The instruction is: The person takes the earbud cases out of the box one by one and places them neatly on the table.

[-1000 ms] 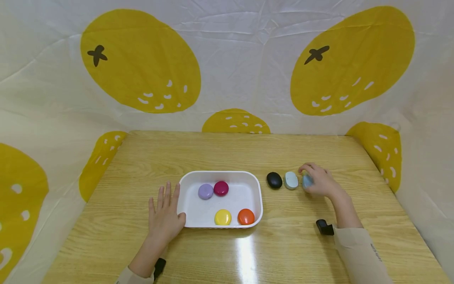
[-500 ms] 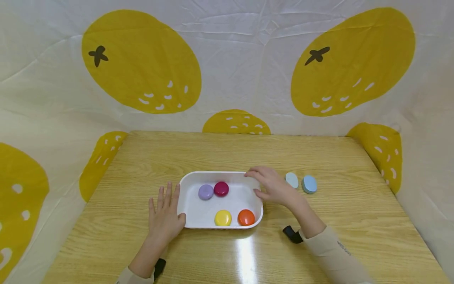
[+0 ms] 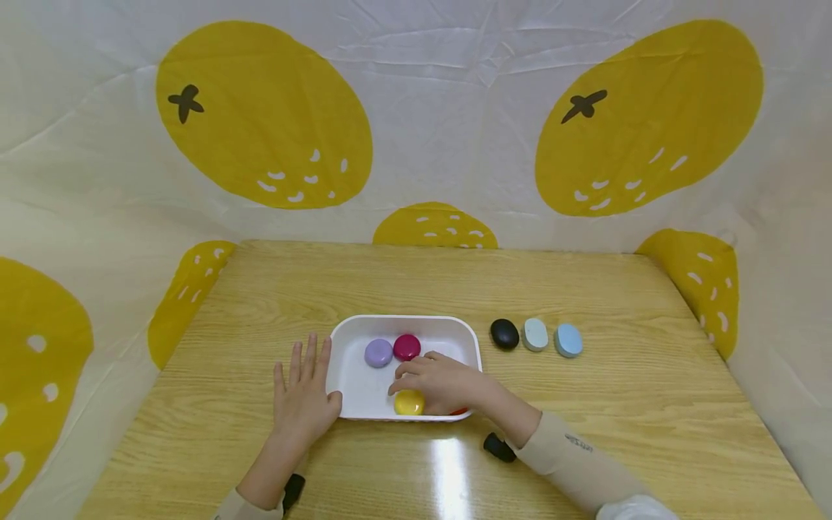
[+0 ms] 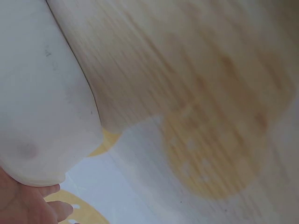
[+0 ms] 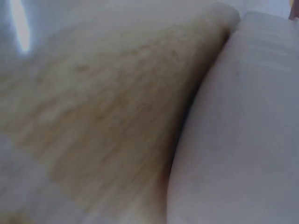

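Observation:
In the head view my left hand [image 3: 302,401] lies with fingers straight and spread at the left end of a white tray [image 3: 344,404], the thumb at its rim. My right hand [image 3: 438,383] reaches into the tray from the right, its fingers bent over a yellow glossy disc [image 3: 409,404]. The thumb is hidden, so I cannot tell whether it grips the disc. A lilac disc [image 3: 378,353] and a crimson disc [image 3: 406,347] lie further back in the tray. Only a sliver of the orange-red disc [image 3: 460,411] shows beneath the right hand.
Right of the tray a black oval piece [image 3: 504,334], a pale mint oval block [image 3: 535,334] and a light blue oval block [image 3: 568,340] form a row on the wooden table [image 3: 292,282]. A patterned cloth [image 3: 448,130] hangs behind. Both wrist views show mostly sleeve and blurred surfaces.
My right hand has moved left from beside the light blue block, past the tray's right end, to the yellow disc. It now covers most of the orange-red disc. The left hand stays put.

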Tool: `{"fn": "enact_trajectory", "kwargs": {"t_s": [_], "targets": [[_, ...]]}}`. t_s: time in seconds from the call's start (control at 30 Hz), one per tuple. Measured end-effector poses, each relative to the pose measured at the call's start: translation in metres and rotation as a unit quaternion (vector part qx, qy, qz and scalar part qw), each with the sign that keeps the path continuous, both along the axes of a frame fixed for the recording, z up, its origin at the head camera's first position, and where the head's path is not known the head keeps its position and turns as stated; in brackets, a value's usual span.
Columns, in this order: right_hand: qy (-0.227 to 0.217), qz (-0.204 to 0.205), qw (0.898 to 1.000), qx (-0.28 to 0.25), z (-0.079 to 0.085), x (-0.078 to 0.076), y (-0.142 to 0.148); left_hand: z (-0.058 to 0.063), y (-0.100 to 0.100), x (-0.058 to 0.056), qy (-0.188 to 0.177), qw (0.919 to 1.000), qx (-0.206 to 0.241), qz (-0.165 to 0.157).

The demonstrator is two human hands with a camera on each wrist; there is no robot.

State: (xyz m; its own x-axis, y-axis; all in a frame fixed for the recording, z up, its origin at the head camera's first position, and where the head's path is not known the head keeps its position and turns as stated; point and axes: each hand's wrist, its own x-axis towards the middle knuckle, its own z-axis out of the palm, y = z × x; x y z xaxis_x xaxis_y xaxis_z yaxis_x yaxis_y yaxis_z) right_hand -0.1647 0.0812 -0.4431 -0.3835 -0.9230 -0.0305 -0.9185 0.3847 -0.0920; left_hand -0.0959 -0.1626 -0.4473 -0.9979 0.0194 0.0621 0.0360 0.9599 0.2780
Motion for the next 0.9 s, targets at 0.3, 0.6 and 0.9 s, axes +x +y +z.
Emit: {"fn": "enact_trajectory", "kwargs": {"t_s": [0.3,0.6,0.9], "targets": [[-0.012,0.022,1.0,0.013,-0.0061,-0.0008,-0.0049,-0.001,-0.0001,-0.0003,-0.001,1.0,0.005,0.001],[0.003,0.026,0.999,0.041,-0.0027,-0.0015,-0.0087,-0.0036,-0.0011,-0.001,0.007,1.0,0.002,0.003],[0.011,0.025,0.999,0.042,-0.0021,-0.0031,-0.0091,-0.0033,-0.0005,-0.0005,0.009,0.9999,0.003,0.005]]}}
